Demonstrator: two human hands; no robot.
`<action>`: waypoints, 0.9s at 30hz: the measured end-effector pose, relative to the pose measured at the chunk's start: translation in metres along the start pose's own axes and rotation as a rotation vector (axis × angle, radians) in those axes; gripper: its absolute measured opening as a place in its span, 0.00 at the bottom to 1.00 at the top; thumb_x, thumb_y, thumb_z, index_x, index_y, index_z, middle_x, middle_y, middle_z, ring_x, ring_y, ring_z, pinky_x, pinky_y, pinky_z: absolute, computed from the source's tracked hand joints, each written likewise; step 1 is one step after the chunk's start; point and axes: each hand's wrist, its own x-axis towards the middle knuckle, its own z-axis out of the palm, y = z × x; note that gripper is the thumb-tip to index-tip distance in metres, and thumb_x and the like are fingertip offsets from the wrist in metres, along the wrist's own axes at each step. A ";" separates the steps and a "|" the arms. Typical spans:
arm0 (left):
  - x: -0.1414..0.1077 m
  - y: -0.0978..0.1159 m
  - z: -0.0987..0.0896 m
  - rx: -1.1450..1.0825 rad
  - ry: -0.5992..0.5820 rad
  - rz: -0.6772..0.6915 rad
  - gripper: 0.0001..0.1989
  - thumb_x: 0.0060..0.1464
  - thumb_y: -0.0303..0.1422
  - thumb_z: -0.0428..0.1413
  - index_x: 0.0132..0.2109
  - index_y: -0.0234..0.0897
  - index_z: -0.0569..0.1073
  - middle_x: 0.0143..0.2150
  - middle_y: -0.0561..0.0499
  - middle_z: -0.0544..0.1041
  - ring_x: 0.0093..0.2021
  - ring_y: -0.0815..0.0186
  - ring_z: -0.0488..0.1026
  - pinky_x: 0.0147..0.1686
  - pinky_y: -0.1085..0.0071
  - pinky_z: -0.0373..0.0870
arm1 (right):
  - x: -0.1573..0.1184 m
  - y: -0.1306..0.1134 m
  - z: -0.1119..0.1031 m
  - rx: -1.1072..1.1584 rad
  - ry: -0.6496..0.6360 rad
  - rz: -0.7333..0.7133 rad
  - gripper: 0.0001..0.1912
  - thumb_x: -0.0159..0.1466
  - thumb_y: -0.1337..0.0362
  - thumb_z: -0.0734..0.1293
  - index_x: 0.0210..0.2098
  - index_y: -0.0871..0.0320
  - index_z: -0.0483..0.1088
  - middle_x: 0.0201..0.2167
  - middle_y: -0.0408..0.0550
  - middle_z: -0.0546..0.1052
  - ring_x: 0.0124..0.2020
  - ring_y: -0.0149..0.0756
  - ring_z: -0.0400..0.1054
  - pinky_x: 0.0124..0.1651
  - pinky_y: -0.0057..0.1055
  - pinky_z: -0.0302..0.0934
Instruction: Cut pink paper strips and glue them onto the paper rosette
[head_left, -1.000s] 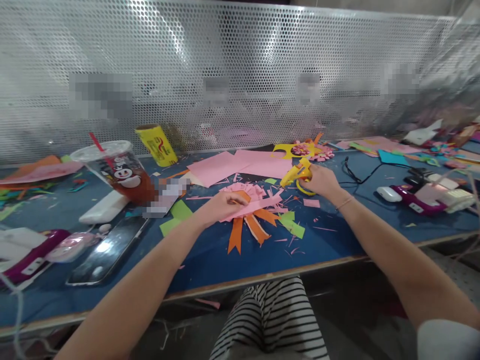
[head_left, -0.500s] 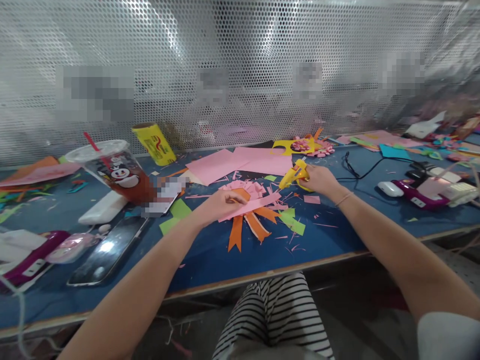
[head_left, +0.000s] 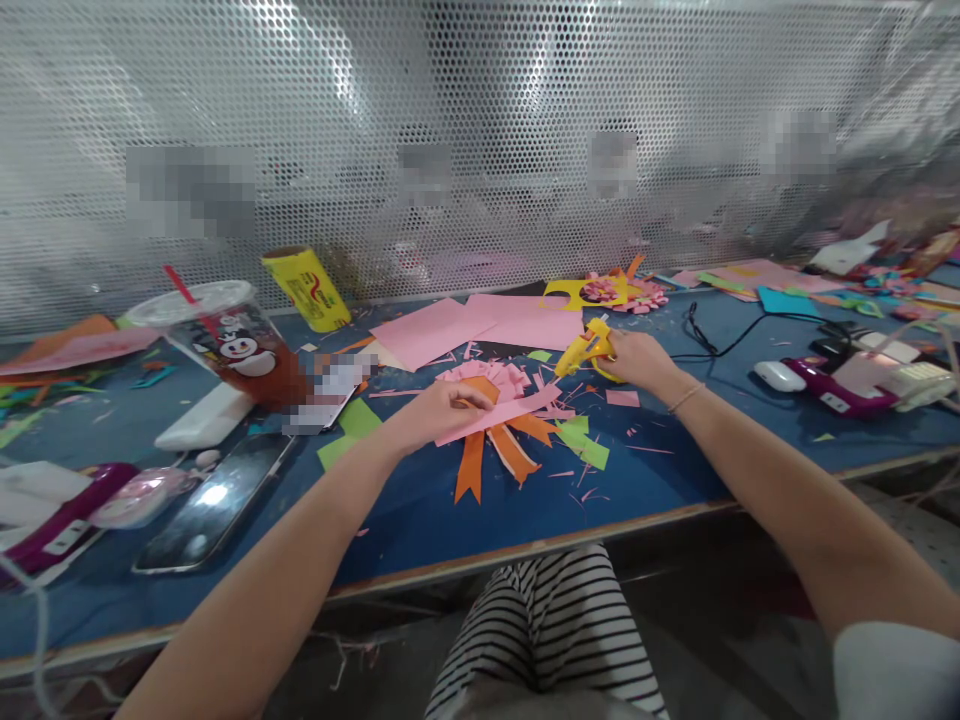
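My left hand [head_left: 446, 408] pinches a pink paper strip [head_left: 517, 406], which slants across the front of a paper rosette. The rosette has a pleated pink rim [head_left: 510, 376], an orange middle [head_left: 484, 386] and orange tails [head_left: 470, 465] that spread toward me on the blue table. My right hand [head_left: 634, 358] is wrapped around a yellow glue gun [head_left: 585, 346]. Its nozzle points down and left, close to the strip's right end; whether it touches the paper I cannot tell. Part of the rosette is hidden under the strip and my left hand.
Pink sheets [head_left: 517, 322] and a finished-looking pink rosette [head_left: 626, 290] lie behind. At the left stand a drink cup [head_left: 247, 350], a yellow tube [head_left: 307, 290] and a phone [head_left: 217, 505]. Green scraps [head_left: 581, 440] flank the rosette. Right are a black cable [head_left: 720, 350] and purple power strip [head_left: 840, 390].
Hardly anything differs. Both hands keep their holds, and the glue gun's nozzle has shifted very slightly left along with a small shift of the whole view.
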 end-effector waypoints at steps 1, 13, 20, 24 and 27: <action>0.000 0.001 0.000 0.001 -0.001 0.004 0.13 0.43 0.34 0.53 0.35 0.39 0.79 0.41 0.48 0.78 0.40 0.62 0.73 0.38 0.72 0.68 | 0.000 0.000 0.000 0.000 0.000 -0.002 0.19 0.60 0.55 0.58 0.42 0.64 0.66 0.37 0.58 0.76 0.38 0.44 0.71 0.33 0.31 0.56; 0.001 -0.001 -0.001 0.007 0.004 -0.007 0.13 0.43 0.34 0.53 0.34 0.38 0.79 0.38 0.48 0.79 0.38 0.62 0.74 0.36 0.71 0.68 | 0.000 0.008 0.004 -0.005 0.029 -0.070 0.19 0.59 0.55 0.58 0.40 0.63 0.67 0.38 0.57 0.75 0.38 0.44 0.70 0.36 0.32 0.56; -0.002 0.007 -0.003 0.044 -0.039 -0.048 0.16 0.44 0.38 0.52 0.37 0.36 0.78 0.41 0.47 0.78 0.41 0.61 0.73 0.40 0.69 0.68 | 0.000 0.013 0.007 -0.019 0.029 -0.134 0.20 0.59 0.54 0.58 0.39 0.64 0.68 0.35 0.57 0.76 0.36 0.44 0.70 0.34 0.32 0.55; -0.001 0.006 -0.004 0.066 -0.043 -0.055 0.15 0.44 0.37 0.52 0.37 0.37 0.78 0.42 0.48 0.78 0.42 0.62 0.73 0.41 0.69 0.68 | 0.000 0.016 0.008 -0.008 0.035 -0.169 0.20 0.59 0.52 0.58 0.38 0.64 0.68 0.35 0.56 0.76 0.35 0.43 0.70 0.34 0.32 0.55; -0.001 0.005 -0.004 0.085 -0.052 -0.053 0.15 0.44 0.36 0.51 0.37 0.37 0.78 0.41 0.48 0.78 0.40 0.63 0.73 0.40 0.70 0.67 | 0.000 0.017 0.008 -0.015 0.027 -0.177 0.20 0.59 0.52 0.58 0.37 0.64 0.68 0.35 0.56 0.76 0.35 0.43 0.70 0.34 0.32 0.54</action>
